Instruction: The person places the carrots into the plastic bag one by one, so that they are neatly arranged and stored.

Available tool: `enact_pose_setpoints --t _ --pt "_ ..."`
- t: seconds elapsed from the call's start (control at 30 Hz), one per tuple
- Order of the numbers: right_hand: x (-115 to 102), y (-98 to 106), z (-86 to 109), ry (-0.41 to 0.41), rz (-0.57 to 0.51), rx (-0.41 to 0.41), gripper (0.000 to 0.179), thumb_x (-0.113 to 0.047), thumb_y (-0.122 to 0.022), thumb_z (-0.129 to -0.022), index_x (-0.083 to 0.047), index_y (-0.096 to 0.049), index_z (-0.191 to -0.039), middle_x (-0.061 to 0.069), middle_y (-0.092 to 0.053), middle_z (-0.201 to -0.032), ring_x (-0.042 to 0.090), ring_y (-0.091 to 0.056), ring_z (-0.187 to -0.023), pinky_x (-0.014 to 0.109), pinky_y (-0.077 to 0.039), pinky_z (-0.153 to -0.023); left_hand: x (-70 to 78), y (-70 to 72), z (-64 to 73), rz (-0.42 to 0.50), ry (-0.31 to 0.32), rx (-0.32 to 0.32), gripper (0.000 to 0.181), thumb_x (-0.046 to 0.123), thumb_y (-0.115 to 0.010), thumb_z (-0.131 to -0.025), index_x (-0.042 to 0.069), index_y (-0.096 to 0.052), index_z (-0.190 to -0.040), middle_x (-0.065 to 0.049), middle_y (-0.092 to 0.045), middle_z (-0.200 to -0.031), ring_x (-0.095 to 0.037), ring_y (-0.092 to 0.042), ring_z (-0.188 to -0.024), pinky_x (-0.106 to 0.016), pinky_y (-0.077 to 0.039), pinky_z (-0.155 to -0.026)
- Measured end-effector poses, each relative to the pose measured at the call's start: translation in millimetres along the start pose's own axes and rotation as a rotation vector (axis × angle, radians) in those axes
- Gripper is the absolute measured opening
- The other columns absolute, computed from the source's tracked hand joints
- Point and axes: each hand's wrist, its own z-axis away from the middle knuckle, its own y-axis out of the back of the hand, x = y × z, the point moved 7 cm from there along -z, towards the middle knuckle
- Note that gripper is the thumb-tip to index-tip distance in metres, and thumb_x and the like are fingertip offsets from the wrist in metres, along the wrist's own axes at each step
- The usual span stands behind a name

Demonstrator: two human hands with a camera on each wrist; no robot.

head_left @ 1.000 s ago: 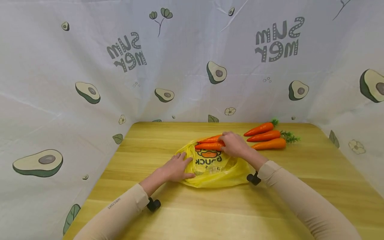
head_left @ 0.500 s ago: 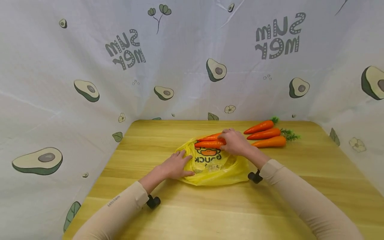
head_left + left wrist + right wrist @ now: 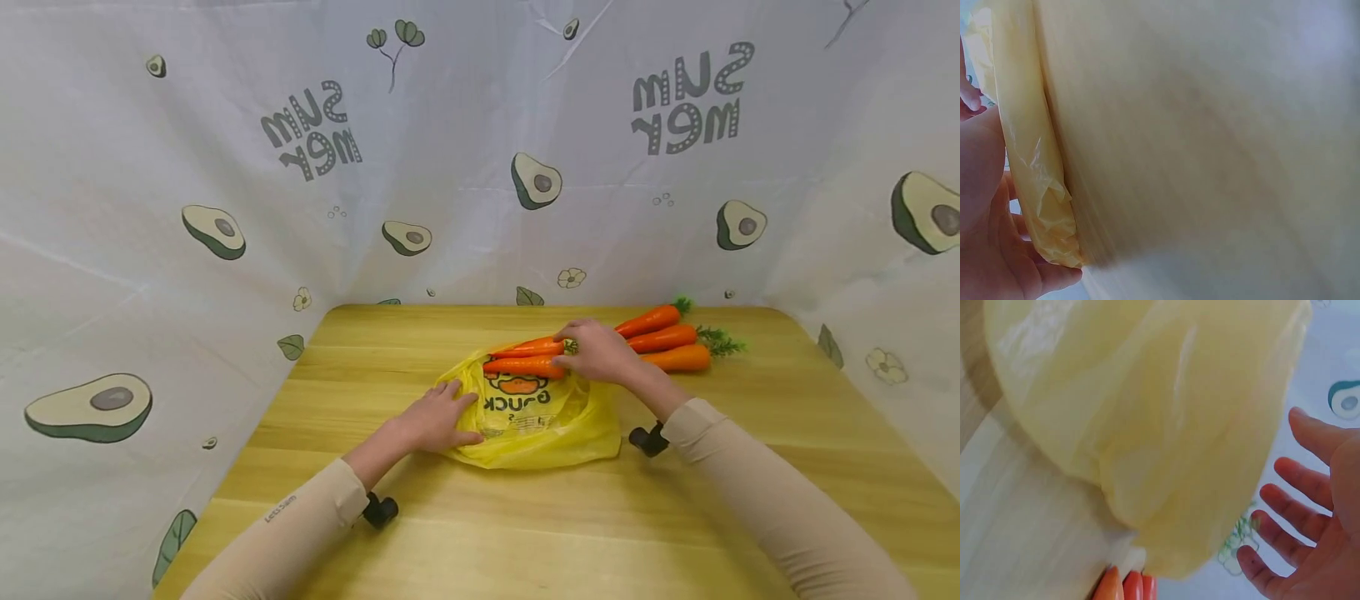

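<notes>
Left hand [image 3: 438, 421]: fingers rest spread on the thin, crinkled plastic bag [image 3: 558, 452]. Right hand [image 3: 602, 354]: fingers stand apart beside two glossy, tapered carrots [image 3: 525, 367]. Bench [image 3: 525, 542]: grained wood.

Bag [image 3: 555, 450], yellow thin plastic, crumpled, lying on table [image 3: 517, 533]; duck print, lettering reversed. Carrots [image 3: 525, 366], two, glossy orange-red, side by side across bag's far part (inside or atop, cannot tell), tips left, green showing at broad end of farther one.
</notes>
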Motion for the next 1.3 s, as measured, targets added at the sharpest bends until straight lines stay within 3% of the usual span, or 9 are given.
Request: enact_pose_setpoints --t 0.27,0.63,0.83,1.03,1.3 --pt "17 18 7.0 0.001 -0.098 -0.01 0.044 -0.034 -0.07 -0.096 -0.003 -0.068 -0.128 0.023 -0.06 -0.136 0.046 -0.051 -0.129 0.062 -0.043 -0.105 -4.3 0.1 -0.5 0.018 -0.004 0.001 0.078 0.062 -0.059 -0.094 0.016 -0.042 -0.154 -0.023 -0.027 -0.162 -0.047 -0.03 -0.147 -0.056 -0.03 -0.119" --pt "46 37 24.3 -0.004 -0.154 -0.017 0.046 -0.03 -0.065 -0.099 -0.004 -0.061 -0.137 0.027 -0.051 -0.146 0.043 -0.062 -0.117 0.058 -0.052 -0.095 -1.3 1.7 -0.2 0.023 -0.004 -0.01 0.078 0.062 -0.058 -0.094 0.016 -0.041 -0.155 -0.023 -0.027 -0.162 -0.046 -0.03 -0.148 -0.055 -0.029 -0.12" --pt "54 46 31.6 -0.012 -0.152 -0.015 0.048 -0.032 -0.066 -0.099 -0.003 -0.06 -0.137 0.027 -0.053 -0.143 0.038 -0.069 -0.107 0.056 -0.053 -0.094 -2.9 0.8 0.5 0.022 0.002 -0.008 0.078 0.062 -0.058 -0.094 0.017 -0.041 -0.155 -0.022 -0.027 -0.163 -0.046 -0.03 -0.147 -0.055 -0.03 -0.119" --pt "63 52 37.3 -0.024 -0.103 -0.007 0.048 -0.031 -0.067 -0.098 -0.002 -0.06 -0.137 0.025 -0.061 -0.134 0.043 -0.062 -0.116 0.06 -0.048 -0.098 -2.5 1.1 0.9 0.026 0.001 -0.01 0.077 0.062 -0.059 -0.094 0.016 -0.042 -0.154 -0.023 -0.028 -0.162 -0.046 -0.032 -0.146 -0.056 -0.032 -0.117" --pt "79 56 48.3 -0.026 -0.066 0.017 0.052 -0.03 -0.067 -0.098 0.002 -0.058 -0.138 0.03 -0.058 -0.136 0.049 -0.053 -0.124 0.064 -0.042 -0.103 -2.2 0.9 -0.1 0.016 0.01 -0.016 0.077 0.062 -0.059 -0.094 0.017 -0.041 -0.155 -0.022 -0.027 -0.163 -0.045 -0.032 -0.147 -0.057 -0.033 -0.117"
